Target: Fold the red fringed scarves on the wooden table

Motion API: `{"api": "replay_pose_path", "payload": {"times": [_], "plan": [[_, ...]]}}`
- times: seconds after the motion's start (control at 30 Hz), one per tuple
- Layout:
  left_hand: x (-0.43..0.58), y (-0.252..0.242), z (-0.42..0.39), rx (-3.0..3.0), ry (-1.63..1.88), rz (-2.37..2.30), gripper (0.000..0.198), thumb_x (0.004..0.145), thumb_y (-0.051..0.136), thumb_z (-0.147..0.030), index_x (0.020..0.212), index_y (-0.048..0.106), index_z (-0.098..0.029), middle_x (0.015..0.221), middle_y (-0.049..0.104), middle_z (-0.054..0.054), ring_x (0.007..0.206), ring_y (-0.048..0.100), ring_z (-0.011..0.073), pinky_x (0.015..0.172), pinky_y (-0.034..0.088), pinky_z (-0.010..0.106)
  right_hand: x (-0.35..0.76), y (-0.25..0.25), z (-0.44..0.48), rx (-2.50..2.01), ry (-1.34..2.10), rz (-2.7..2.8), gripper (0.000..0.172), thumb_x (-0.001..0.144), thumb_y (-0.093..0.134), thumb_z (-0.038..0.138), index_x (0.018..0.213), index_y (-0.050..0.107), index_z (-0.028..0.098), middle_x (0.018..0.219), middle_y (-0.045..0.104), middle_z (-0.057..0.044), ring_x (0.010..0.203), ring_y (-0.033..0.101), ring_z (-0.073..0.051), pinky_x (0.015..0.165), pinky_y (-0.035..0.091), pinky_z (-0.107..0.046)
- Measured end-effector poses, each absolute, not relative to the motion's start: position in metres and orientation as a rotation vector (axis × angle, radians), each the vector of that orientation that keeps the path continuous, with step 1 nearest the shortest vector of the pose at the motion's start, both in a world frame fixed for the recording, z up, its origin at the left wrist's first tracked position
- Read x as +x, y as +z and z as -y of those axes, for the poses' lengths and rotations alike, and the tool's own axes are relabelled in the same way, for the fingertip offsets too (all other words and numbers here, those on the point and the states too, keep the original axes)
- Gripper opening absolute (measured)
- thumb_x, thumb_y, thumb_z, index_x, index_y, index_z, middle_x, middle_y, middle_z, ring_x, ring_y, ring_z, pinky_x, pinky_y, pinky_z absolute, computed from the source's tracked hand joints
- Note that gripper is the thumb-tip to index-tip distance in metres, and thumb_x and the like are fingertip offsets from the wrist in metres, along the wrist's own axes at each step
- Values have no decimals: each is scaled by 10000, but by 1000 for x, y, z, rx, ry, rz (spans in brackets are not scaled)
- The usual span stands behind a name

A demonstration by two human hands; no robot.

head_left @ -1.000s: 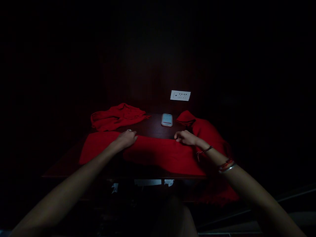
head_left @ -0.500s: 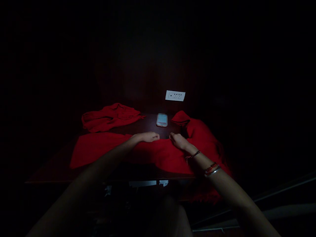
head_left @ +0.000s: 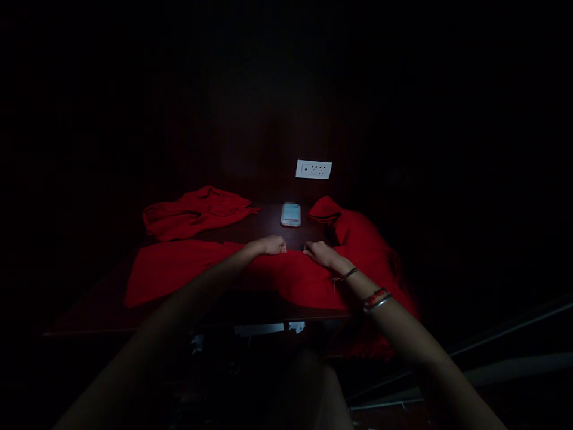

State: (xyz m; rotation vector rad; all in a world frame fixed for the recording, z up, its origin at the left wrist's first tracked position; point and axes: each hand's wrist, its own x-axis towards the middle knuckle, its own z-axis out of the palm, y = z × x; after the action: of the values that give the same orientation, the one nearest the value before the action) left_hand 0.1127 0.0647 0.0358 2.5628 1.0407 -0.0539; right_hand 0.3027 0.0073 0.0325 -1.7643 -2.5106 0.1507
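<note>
A long red cloth [head_left: 174,269] lies spread across the dark table [head_left: 102,310], its right part bunched and hanging over the edge with a fringe. At the far edge of the cloth, near its middle, my left hand [head_left: 273,245] is closed with the fingers pinched on the fabric. A short gap to the right, my right hand [head_left: 320,253] also pinches that same edge. Bracelets circle my right wrist and forearm. Exactly how much fabric is between the fingers is hard to see in the dim light.
Another crumpled red cloth [head_left: 197,212] rests at the back left of the table. A phone [head_left: 290,215] with a lit screen lies behind my hands. On the dark wall is a white socket plate [head_left: 314,169]. My knee [head_left: 322,388] shows below the table edge.
The whole view has shifted slightly. My right hand has moved a little down onto the cloth's far edge; my left hand stays at that edge.
</note>
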Motion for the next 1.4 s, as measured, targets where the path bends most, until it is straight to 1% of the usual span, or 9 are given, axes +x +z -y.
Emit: {"api": "replay_pose_path", "payload": {"times": [0.23, 0.4, 0.53, 0.67, 0.8, 0.9, 1.2, 1.3, 1.4], "plan": [[106, 39, -65, 2629, -150, -978, 152, 732, 435, -180, 735, 585, -154, 778, 617, 14, 700, 532, 121, 620, 372, 186, 340, 82, 6, -1336, 1426, 2350, 246, 692, 562, 344, 778, 566, 114, 734, 594, 0, 639, 536, -100, 607, 422, -217], [95, 33, -66, 2680, 33, -757, 206, 792, 367, -232, 725, 546, -157, 734, 586, -9, 682, 511, 106, 630, 359, 173, 345, 93, 32, -1173, 1644, 1882, 218, 649, 608, 282, 798, 551, 134, 753, 579, 9, 646, 538, -80, 624, 434, -218], [90, 27, -66, 2686, 34, -768, 215, 802, 355, -242, 703, 529, -161, 706, 574, -15, 659, 502, 102, 617, 352, 174, 350, 106, 46, -1234, 1687, 1859, 236, 665, 595, 263, 866, 547, 150, 853, 574, -10, 726, 540, -87, 679, 425, -218], [94, 28, -61, 2757, -52, -819, 212, 804, 362, -246, 726, 548, -183, 744, 592, -15, 685, 520, 107, 622, 356, 181, 361, 137, 50, -1445, 1481, 2224, 265, 670, 576, 302, 884, 580, 144, 894, 587, -19, 779, 533, -111, 723, 404, -226], [103, 30, -56, 2888, -205, -972, 216, 806, 371, -254, 761, 574, -196, 819, 614, 26, 755, 543, 150, 665, 373, 238, 372, 154, 38, -1889, 1046, 2624, 250, 629, 599, 329, 715, 635, 96, 636, 597, -13, 590, 515, -106, 588, 398, -214], [108, 31, -53, 2913, -227, -1043, 230, 816, 363, -252, 779, 581, -187, 841, 615, 64, 808, 539, 178, 712, 374, 290, 382, 157, 30, -2247, 865, 2593, 247, 600, 620, 331, 661, 646, 93, 529, 561, 6, 499, 477, -89, 511, 373, -209], [102, 29, -54, 2926, -244, -1131, 266, 832, 332, -266, 810, 578, -169, 859, 607, 98, 823, 546, 198, 698, 398, 310, 443, 220, 59, -2772, 243, 1952, 145, 638, 587, 151, 720, 635, 42, 644, 594, -117, 580, 546, -162, 567, 393, -308], [103, 29, -56, 2919, -201, -1152, 243, 825, 331, -248, 837, 563, -175, 890, 593, 88, 824, 544, 195, 670, 408, 297, 438, 208, 56, -2849, -68, 1840, 97, 622, 596, 114, 677, 626, 40, 680, 586, -150, 664, 561, -222, 586, 406, -343], [109, 34, -43, 2947, -108, -1220, 225, 809, 348, -211, 923, 535, -160, 974, 543, 118, 880, 518, 218, 689, 403, 324, 409, 166, 52, -2715, -380, 1890, 166, 689, 531, 116, 807, 616, 36, 907, 539, -230, 888, 500, -308, 714, 366, -458]]}}
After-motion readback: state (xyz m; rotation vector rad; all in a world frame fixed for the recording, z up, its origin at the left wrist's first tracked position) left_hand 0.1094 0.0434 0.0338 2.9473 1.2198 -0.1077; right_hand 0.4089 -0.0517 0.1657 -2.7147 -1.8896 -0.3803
